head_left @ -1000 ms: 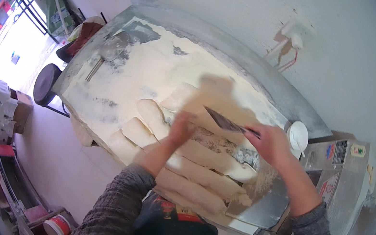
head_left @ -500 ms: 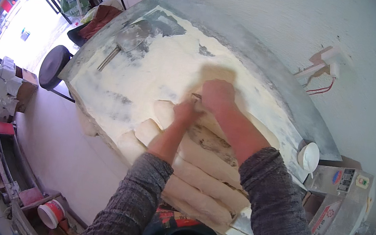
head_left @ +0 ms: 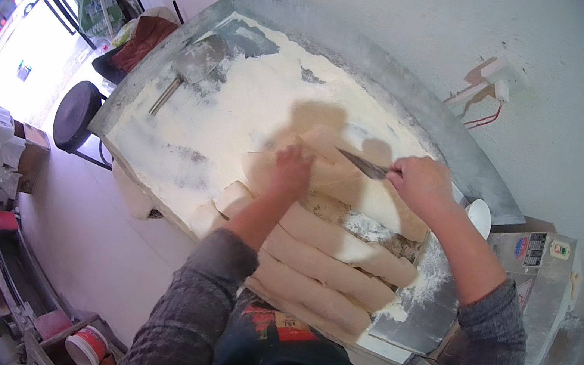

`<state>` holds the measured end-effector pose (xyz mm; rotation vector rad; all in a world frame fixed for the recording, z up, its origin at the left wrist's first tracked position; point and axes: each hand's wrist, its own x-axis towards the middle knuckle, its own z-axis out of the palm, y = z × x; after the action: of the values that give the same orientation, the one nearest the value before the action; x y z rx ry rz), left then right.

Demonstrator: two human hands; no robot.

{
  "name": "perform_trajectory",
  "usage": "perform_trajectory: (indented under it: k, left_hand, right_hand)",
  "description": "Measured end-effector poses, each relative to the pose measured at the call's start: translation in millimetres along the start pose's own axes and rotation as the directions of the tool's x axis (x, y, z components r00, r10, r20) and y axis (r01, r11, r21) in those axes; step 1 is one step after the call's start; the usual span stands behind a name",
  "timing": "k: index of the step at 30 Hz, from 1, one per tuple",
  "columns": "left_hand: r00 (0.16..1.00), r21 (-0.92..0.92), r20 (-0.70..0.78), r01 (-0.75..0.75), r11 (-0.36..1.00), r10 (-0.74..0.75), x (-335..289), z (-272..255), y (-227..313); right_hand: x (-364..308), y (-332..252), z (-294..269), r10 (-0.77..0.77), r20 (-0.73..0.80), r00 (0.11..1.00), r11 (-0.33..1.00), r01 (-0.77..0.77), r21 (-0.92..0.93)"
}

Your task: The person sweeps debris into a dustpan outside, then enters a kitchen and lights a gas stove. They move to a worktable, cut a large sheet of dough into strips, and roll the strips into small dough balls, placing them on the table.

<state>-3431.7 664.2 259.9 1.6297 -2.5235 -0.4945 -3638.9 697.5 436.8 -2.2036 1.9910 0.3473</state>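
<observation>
My right hand (head_left: 419, 189) is closed round the handle of a knife (head_left: 362, 164), its blade slanting up to the left over the dough. Across from it, my left hand (head_left: 292, 173) rests on the left part of a pale dough piece (head_left: 341, 184), fingers slightly apart; the fingertips are partly in shade. Several long dough rolls (head_left: 340, 241) lie side by side nearer to me, running from left to lower right. Beneath everything is a metal worktable (head_left: 132, 87) thickly dusted with flour.
A metal scoop (head_left: 192, 66) lies at the table's far left. A white bowl (head_left: 479, 216) sits by the right edge, beside a grey metal machine (head_left: 531, 275). A raised metal edge backs the table along the wall. A round stool (head_left: 76, 116) stands to the left.
My right hand has moved right with the knife, away from my left hand, baring the blade. My left hand has stayed by the dough. The whole view has shifted slightly.
</observation>
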Motion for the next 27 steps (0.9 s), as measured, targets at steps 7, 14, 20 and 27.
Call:
perform_trajectory:
  k: [7,14,20,27]
  left_hand:
    - [0.999,-0.114,-0.011,0.036,0.993,-0.038,24,38,50]
    - [0.982,-0.133,0.166,-0.07,0.989,0.091,29,38,51]
    - [0.802,-0.115,0.402,-0.435,0.893,0.442,-12,30,47]
    - [0.958,-0.075,0.23,-0.157,0.985,0.17,-5,26,43]
  right_hand:
    - [15,-9,53,0.048,0.013,0.999,0.996,-0.046,-0.076]
    - [36,-27,74,-0.087,-0.133,0.987,0.996,0.086,-0.01]
    - [45,-25,84,-0.081,-0.088,0.993,0.995,0.075,-0.06]
    - [-31,52,27,0.247,-0.067,0.967,0.935,-0.219,0.279]
